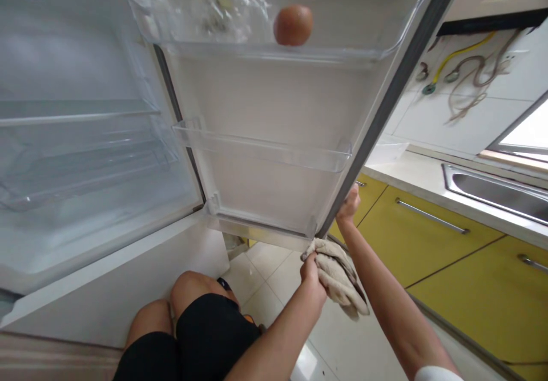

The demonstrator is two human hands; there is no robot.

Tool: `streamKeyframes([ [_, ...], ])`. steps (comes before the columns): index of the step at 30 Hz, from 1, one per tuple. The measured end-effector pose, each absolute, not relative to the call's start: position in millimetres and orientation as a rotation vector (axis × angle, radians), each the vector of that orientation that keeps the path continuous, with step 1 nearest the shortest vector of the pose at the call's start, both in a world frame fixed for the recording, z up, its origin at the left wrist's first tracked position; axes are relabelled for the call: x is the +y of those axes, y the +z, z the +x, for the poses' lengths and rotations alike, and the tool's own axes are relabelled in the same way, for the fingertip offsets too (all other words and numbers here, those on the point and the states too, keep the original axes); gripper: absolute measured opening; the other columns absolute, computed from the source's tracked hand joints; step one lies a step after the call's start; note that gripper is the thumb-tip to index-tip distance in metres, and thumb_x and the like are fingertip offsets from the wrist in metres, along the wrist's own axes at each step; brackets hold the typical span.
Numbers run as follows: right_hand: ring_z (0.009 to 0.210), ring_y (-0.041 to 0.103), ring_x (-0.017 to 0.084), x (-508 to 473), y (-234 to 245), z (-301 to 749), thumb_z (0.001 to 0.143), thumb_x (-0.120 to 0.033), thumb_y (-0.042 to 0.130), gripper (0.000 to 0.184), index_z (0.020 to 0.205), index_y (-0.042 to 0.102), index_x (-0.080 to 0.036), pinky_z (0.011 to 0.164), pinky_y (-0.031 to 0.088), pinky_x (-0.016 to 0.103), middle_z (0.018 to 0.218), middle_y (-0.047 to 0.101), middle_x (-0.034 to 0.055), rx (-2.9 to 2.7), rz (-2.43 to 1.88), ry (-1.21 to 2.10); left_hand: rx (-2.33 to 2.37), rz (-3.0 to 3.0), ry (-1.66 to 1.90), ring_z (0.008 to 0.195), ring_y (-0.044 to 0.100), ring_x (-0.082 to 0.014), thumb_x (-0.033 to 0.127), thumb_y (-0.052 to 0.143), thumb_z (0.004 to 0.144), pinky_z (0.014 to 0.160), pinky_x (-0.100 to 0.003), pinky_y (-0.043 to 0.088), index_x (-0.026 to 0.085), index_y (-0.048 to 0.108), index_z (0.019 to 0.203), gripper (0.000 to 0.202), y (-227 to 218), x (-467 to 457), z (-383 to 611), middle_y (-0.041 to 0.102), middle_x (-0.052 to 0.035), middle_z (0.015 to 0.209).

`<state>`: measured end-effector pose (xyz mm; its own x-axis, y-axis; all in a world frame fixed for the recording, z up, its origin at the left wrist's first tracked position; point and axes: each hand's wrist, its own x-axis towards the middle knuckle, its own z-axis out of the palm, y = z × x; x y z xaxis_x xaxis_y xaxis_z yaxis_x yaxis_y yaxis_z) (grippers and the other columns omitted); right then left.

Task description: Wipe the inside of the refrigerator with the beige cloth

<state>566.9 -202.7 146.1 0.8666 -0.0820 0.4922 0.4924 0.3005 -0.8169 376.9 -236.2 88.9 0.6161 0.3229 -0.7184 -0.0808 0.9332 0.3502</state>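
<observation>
Holds a crumpled beige cloth (340, 281) bunched in the left hand (311, 269), closed round its upper end, right at the bottom free corner of the open white refrigerator door (257, 98). Cannot tell whether pressing on that corner or just beneath it. Lets the rest of the cloth droop in loose folds below the door, over a floor of glossy pale tiles (274, 281). Has the right hand (349, 204) at the lower free edge of the door, a little above the cloth, beside the long dark-grey rubber seal (387, 104). Cannot tell, with the fingers partly hidden, whether clenched or laid loosely there.

Shows, high on the inner face of the door, a rounded reddish-brown egg-like item (293, 25) near a crinkled clear plastic bag (233, 12), both in a wide transparent bin (363, 41). Shows lower on the door a shallow clear plastic bin (265, 149). Opens, left of the door, onto a white refrigerator interior with a flat glass shelf (77, 109). Sits or crouches in black shorts (214, 338), below the door and toward its hinge side. Faces, right of the door, mustard-yellow cabinets (411, 244) with slim metal handles, topped by a pale counter with a stainless-steel sink (448, 180).
</observation>
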Motion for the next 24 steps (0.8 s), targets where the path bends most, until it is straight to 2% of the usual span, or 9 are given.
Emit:
streamKeyframes([
  [5,0.061,0.032,0.009,-202.8,148.1,567.3,0.074,-0.086,0.049,0.064,0.070,0.040,-0.023,0.061,0.034,0.027,0.066,0.036,-0.0078,-0.393,-1.193,-0.379,0.750,0.253,0.249,0.090,0.074,-0.0291,0.038,0.061,0.080,0.083,-0.042,0.061,0.016,0.068,0.085,0.023,94.7,-228.0,322.6,0.073,-0.0108,0.082],
  [10,0.061,0.032,0.009,-201.9,151.3,567.4,0.071,-0.087,0.052,0.065,0.069,0.039,-0.023,0.060,0.033,0.027,0.066,0.036,-0.0076,-0.381,-1.200,-0.368,0.901,0.560,0.901,0.092,0.072,-0.0267,0.044,0.075,0.069,0.085,-0.039,0.059,0.020,0.070,0.097,0.037,106.9,-148.2,260.5,0.075,-0.0060,0.091],
  [14,0.058,0.030,0.009,-201.9,154.3,563.2,0.073,-0.085,0.053,0.064,0.068,0.039,-0.023,0.057,0.031,0.027,0.062,0.035,-0.0081,-0.354,-1.212,-0.371,0.957,0.816,1.356,0.090,0.071,-0.0254,0.047,0.079,0.065,0.083,-0.038,0.057,0.019,0.070,0.102,0.048,137.6,-49.6,226.6,0.076,-0.0054,0.097],
  [18,0.058,0.030,0.009,-201.6,155.8,560.7,0.072,-0.085,0.054,0.064,0.067,0.039,-0.023,0.057,0.030,0.028,0.062,0.035,-0.0080,-0.326,-1.214,-0.364,0.971,0.933,1.742,0.108,0.069,-0.0248,0.044,0.068,0.076,0.097,-0.038,0.052,0.016,0.068,0.110,0.043,176.1,28.4,226.4,0.074,-0.0093,0.115],
  [21,0.058,0.029,0.010,-201.7,155.5,560.5,0.073,-0.084,0.053,0.063,0.067,0.037,-0.024,0.056,0.029,0.029,0.062,0.033,-0.0078,-0.309,-1.224,-0.361,0.997,1.147,1.736,0.113,0.067,-0.0239,0.037,0.063,0.083,0.103,-0.037,0.050,0.015,0.066,0.108,0.033,199.2,53.8,247.9,0.073,-0.0111,0.115],
  [24,0.058,0.029,0.011,-202.6,155.1,559.7,0.077,-0.082,0.050,0.061,0.066,0.036,-0.024,0.056,0.029,0.029,0.062,0.033,-0.0070,-0.311,-1.263,-0.386,0.972,1.266,1.721,0.128,0.059,-0.0227,0.031,0.060,0.089,0.112,-0.036,0.043,0.012,0.057,0.123,0.040,213.4,50.7,284.8,0.065,-0.0157,0.131],
])
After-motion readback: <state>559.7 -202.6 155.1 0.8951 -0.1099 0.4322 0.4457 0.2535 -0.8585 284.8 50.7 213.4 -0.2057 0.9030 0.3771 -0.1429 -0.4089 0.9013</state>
